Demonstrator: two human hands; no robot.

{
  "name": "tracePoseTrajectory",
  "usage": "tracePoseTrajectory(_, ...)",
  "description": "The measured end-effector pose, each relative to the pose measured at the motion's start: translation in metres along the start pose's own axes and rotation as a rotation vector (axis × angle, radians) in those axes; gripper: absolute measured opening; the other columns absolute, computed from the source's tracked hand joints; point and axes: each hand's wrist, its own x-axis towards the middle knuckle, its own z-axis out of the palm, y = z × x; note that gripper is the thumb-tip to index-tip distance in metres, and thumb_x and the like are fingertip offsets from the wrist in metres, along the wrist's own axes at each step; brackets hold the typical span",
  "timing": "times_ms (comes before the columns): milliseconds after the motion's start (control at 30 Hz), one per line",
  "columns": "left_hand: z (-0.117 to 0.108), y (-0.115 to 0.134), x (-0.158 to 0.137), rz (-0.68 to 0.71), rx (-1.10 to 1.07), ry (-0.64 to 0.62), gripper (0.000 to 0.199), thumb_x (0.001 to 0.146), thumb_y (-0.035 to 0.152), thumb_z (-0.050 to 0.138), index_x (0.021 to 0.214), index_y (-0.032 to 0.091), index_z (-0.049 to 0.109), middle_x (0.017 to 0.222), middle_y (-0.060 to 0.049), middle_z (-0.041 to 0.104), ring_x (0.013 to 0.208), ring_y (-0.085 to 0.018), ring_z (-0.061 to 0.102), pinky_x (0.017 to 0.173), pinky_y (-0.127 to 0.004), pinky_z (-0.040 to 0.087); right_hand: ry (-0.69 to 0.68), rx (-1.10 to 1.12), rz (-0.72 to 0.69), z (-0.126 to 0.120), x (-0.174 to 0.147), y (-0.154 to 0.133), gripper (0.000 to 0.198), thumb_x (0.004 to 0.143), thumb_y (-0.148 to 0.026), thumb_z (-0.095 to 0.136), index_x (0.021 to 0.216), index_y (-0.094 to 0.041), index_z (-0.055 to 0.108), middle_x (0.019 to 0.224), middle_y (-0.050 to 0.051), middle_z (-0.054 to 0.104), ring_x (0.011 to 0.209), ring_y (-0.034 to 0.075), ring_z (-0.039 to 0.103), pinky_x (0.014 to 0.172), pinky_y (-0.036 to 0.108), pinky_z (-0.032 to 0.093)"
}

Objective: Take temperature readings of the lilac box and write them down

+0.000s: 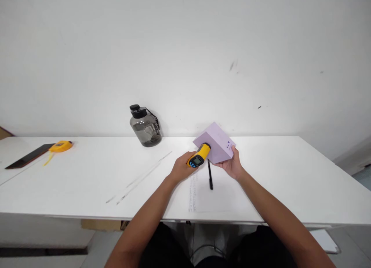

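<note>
My left hand [183,168] is closed round the handle of a yellow and black infrared thermometer [199,155], its small screen and blue buttons facing me. The thermometer's front end is right at a lilac box [216,142]; whether they touch I cannot tell. That box, tilted with dark print on one side, is gripped by my right hand [232,165], thumb on the printed side and fingers underneath. Below the box, a black pen [210,175] lies on a white spiral notebook [224,196].
A grey see-through bottle [146,129] with a black cap stands near the wall, left of my hands. At the far left of the white table [95,175] lie a yellow tape measure [60,146] and a dark flat panel [29,156].
</note>
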Motion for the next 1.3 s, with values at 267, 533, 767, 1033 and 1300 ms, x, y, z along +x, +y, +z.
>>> tracePoseTrajectory(267,0.0004,-0.0011,0.0004,-0.012,0.007,0.0,0.038,0.077,0.027,0.066,0.115,0.025,0.064,0.096,-0.001,0.069,0.086,-0.018,0.065,0.077,-0.03,0.05,-0.004,0.01,0.03,-0.0022,0.0021,-0.0022,0.056,0.091,-0.068,0.037,0.127,-0.029,0.055,0.115,0.009,0.07,0.098,0.027,0.069,0.086,0.053,0.056)
tracePoseTrajectory(533,0.0,-0.0009,0.0006,-0.019,-0.004,-0.001,0.037,0.076,0.027,0.067,0.114,0.025,0.065,0.098,-0.001,0.07,0.087,-0.018,0.065,0.078,-0.031,0.05,-0.002,0.036,0.051,-0.0021,0.0015,-0.0023,0.053,0.091,-0.067,0.039,0.122,-0.028,0.056,0.109,0.009,0.071,0.102,0.029,0.069,0.09,0.057,0.054)
tracePoseTrajectory(767,-0.0004,0.0014,0.0008,-0.071,-0.003,-0.011,0.037,0.077,0.028,0.067,0.113,0.025,0.065,0.101,-0.002,0.071,0.091,-0.019,0.066,0.082,-0.032,0.051,-0.011,0.028,0.06,-0.0048,0.0041,-0.0013,0.057,0.089,-0.069,0.041,0.125,-0.027,0.056,0.113,0.011,0.07,0.104,0.03,0.068,0.091,0.057,0.054)
tracePoseTrajectory(1033,0.0007,-0.0026,0.0012,-0.051,-0.003,-0.012,0.037,0.077,0.027,0.068,0.114,0.025,0.064,0.102,-0.001,0.07,0.091,-0.019,0.066,0.082,-0.031,0.051,-0.021,0.029,0.072,-0.0069,0.0064,-0.0005,0.06,0.089,-0.07,0.039,0.124,-0.025,0.057,0.113,0.011,0.07,0.101,0.029,0.069,0.094,0.057,0.052)
tracePoseTrajectory(1300,0.0,-0.0013,0.0012,-0.031,-0.002,-0.012,0.035,0.077,0.026,0.068,0.112,0.024,0.064,0.098,0.0,0.068,0.087,-0.018,0.064,0.079,-0.03,0.049,-0.019,0.016,0.08,-0.0061,0.0056,-0.0017,0.059,0.089,-0.071,0.038,0.123,-0.026,0.057,0.111,0.009,0.071,0.092,0.027,0.071,0.094,0.055,0.052)
